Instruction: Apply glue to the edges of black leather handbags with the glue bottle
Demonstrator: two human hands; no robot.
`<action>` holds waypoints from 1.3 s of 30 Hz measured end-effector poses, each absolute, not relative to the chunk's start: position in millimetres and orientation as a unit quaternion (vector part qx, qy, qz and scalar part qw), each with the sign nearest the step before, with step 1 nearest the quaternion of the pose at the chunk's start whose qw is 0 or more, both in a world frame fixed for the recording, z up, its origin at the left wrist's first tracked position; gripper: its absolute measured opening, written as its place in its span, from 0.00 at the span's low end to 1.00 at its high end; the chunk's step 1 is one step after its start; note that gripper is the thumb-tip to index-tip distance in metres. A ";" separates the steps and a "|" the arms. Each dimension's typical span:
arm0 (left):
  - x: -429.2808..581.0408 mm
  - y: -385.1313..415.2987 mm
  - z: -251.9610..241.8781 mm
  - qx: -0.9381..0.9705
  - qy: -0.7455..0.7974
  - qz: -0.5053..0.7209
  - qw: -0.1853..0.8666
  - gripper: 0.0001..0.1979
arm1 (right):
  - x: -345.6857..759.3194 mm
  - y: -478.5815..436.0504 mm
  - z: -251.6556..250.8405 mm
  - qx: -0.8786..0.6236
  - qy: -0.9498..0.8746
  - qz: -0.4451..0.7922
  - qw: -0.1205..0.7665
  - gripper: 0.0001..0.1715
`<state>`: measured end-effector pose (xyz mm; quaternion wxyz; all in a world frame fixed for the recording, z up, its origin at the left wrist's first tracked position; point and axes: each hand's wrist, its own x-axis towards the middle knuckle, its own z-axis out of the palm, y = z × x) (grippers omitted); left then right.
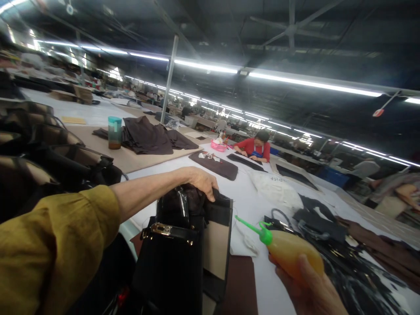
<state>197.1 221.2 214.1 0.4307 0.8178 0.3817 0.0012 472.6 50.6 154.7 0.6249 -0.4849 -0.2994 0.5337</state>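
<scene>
A black handbag (pixel 170 262) with a gold buckle stands upright close in front of me. My left hand (pixel 203 181) reaches across and grips its top edge at the back, with the fingertips partly hidden. The bag's side lies open, and a beige inner panel (pixel 216 249) shows there. To the right, my right hand (pixel 305 280) is wrapped around a squeeze bottle (pixel 292 251) of amber liquid. The bottle's green nozzle (pixel 247 224) points left toward the bag, apart from it.
Several black bags (pixel 52 162) crowd the left. A teal-lidded bottle (pixel 114 133) stands beside dark brown fabric (pixel 144 135). At right lie black straps (pixel 354 262) and a white plastic bag (pixel 275 190). A person in red (pixel 252 148) works farther down the table.
</scene>
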 end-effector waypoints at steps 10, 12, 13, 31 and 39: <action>201.9 215.4 194.5 0.734 0.402 -0.081 0.542 0.07 | 481.7 48.0 160.7 -0.598 -0.499 0.306 0.548 0.40; 200.2 214.1 191.3 0.723 0.399 -0.081 0.557 0.08 | 480.3 50.8 158.9 -0.599 -0.511 0.295 0.541 0.39; 199.2 213.7 189.2 0.718 0.399 -0.079 0.564 0.08 | 480.1 52.7 157.6 -0.597 -0.514 0.291 0.543 0.39; 192.8 210.8 172.7 0.698 0.373 -0.132 0.597 0.07 | 457.8 59.5 162.7 -0.550 -0.557 0.257 0.566 0.31; 188.8 213.4 167.7 0.695 0.357 -0.145 0.607 0.06 | 456.5 51.9 160.5 -0.548 -0.539 0.297 0.567 0.35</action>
